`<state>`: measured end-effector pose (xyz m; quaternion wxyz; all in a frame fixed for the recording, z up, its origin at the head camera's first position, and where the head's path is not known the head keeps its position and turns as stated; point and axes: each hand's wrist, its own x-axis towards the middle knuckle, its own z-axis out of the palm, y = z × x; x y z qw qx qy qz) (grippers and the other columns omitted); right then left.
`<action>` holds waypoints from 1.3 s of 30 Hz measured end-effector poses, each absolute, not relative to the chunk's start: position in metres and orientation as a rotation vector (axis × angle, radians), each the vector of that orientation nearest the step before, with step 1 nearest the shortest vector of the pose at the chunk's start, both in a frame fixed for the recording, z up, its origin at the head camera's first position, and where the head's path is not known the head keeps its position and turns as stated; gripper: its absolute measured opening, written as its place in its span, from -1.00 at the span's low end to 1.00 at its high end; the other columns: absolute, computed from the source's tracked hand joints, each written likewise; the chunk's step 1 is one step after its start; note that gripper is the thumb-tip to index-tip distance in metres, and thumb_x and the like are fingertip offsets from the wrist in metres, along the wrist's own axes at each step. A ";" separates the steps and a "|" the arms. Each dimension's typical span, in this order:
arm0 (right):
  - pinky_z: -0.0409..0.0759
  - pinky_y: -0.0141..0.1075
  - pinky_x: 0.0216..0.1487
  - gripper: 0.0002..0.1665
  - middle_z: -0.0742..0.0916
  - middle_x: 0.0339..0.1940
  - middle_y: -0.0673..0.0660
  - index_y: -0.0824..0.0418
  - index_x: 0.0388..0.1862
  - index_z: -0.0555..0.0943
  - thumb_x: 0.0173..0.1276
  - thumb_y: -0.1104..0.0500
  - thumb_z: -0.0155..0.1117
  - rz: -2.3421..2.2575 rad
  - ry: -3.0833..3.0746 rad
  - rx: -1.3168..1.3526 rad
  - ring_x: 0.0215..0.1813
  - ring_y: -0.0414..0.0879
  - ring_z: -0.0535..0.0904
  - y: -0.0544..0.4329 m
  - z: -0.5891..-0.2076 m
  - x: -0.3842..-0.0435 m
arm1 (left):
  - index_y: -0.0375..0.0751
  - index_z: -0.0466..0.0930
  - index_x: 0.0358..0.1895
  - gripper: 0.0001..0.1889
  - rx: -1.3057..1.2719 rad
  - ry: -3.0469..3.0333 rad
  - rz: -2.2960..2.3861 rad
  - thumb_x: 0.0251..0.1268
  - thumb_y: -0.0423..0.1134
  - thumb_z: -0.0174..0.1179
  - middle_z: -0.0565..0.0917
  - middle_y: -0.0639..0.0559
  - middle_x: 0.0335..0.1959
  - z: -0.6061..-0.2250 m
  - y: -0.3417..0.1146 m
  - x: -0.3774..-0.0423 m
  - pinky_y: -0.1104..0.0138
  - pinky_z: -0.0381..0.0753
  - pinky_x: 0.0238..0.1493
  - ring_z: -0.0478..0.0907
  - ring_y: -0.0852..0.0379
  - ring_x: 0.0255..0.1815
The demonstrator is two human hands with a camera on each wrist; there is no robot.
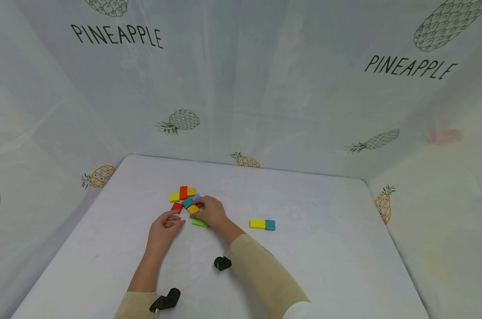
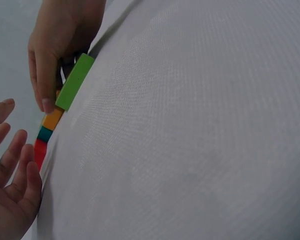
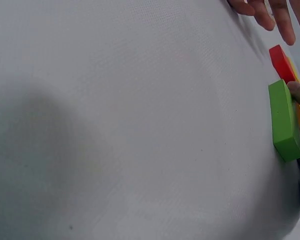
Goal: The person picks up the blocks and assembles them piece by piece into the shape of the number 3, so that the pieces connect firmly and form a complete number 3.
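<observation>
My right hand (image 1: pixel 210 211) pinches an orange block (image 1: pixel 193 208) between thumb and fingers, at the near side of a group of coloured blocks. Against that block lies a teal block (image 1: pixel 187 203), with a blue block (image 1: pixel 196 196) just behind. A green block (image 3: pixel 285 120) rests on the table under the right hand. My left hand (image 1: pixel 163 230) hovers with loosely bent fingers beside a red block (image 1: pixel 177 206); in the left wrist view its fingers (image 2: pixel 15 160) hold nothing. Farther back, a second red block (image 1: pixel 183 192) sits between a yellow block (image 1: pixel 174 197) and another orange block (image 1: pixel 191 191).
To the right of the hands, a yellow block (image 1: pixel 257 224) and a teal block (image 1: pixel 270 225) lie end to end on the white table (image 1: pixel 324 248). A pineapple-print curtain (image 1: pixel 264 88) hangs along the table's back and sides. Dark wrist cameras (image 1: pixel 222 263) stick out from both sleeves.
</observation>
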<state>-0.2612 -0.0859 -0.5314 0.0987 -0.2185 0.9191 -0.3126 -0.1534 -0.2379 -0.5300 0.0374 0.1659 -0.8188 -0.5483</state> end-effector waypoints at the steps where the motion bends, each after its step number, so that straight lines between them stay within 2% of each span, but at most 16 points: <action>1: 0.43 -0.27 0.07 -0.54 0.63 -0.24 -0.21 -0.03 0.03 0.70 0.17 -0.11 0.48 -0.931 2.717 -0.648 -0.14 -0.27 0.51 -0.085 -0.531 -0.261 | -0.10 0.51 0.25 -0.53 0.507 -2.515 -1.679 0.31 -0.12 0.29 0.62 -0.07 -0.01 -0.530 -0.237 -0.153 0.42 0.53 -0.11 0.58 0.00 -0.05; 4: 0.44 -0.28 0.07 -0.56 0.64 -0.22 -0.19 -0.03 0.04 0.70 0.19 -0.10 0.46 -0.953 2.705 -0.655 -0.13 -0.26 0.50 -0.083 -0.529 -0.259 | -0.12 0.50 0.25 -0.53 0.507 -2.525 -1.666 0.31 -0.13 0.29 0.62 -0.08 -0.01 -0.529 -0.235 -0.154 0.40 0.55 -0.09 0.58 0.00 -0.06; 14: 0.46 -0.41 -0.24 -0.63 0.65 -0.21 -0.19 0.01 -0.02 0.72 0.22 -0.05 0.46 -1.131 2.599 -0.612 -0.28 -0.22 0.45 -0.066 -0.524 -0.253 | -0.09 0.49 0.28 -0.51 0.505 -2.536 -1.689 0.31 -0.11 0.29 0.62 -0.08 0.00 -0.524 -0.227 -0.153 0.43 0.56 -0.09 0.57 -0.01 -0.03; 20: 0.46 -0.41 -0.25 -0.66 0.66 -0.14 -0.21 -0.04 -0.02 0.72 0.23 -0.04 0.45 -1.218 2.573 -0.612 -0.25 -0.21 0.45 -0.049 -0.514 -0.249 | -0.10 0.51 0.26 -0.51 0.464 -2.517 -1.747 0.29 -0.09 0.31 0.62 -0.10 -0.02 -0.518 -0.216 -0.153 0.45 0.54 -0.12 0.56 -0.03 -0.04; 31: 0.45 -0.41 -0.28 -0.69 0.69 -0.09 -0.16 0.02 -0.02 0.73 0.24 0.06 0.45 -1.221 2.624 -0.654 -0.27 -0.21 0.45 -0.015 -0.495 -0.248 | -0.14 0.55 0.22 -0.55 0.366 -2.562 -1.735 0.28 -0.16 0.32 0.65 -0.11 -0.05 -0.515 -0.189 -0.161 0.27 0.59 -0.05 0.57 -0.07 -0.07; 39: 0.48 -0.38 -0.26 -0.70 0.70 -0.04 -0.12 0.03 -0.02 0.72 0.24 0.10 0.45 -1.258 2.631 -0.638 -0.23 -0.18 0.47 0.019 -0.490 -0.249 | -0.14 0.57 0.20 -0.55 0.297 -2.584 -1.766 0.24 -0.19 0.35 0.67 -0.06 -0.10 -0.515 -0.165 -0.169 0.37 0.59 -0.15 0.57 -0.02 -0.15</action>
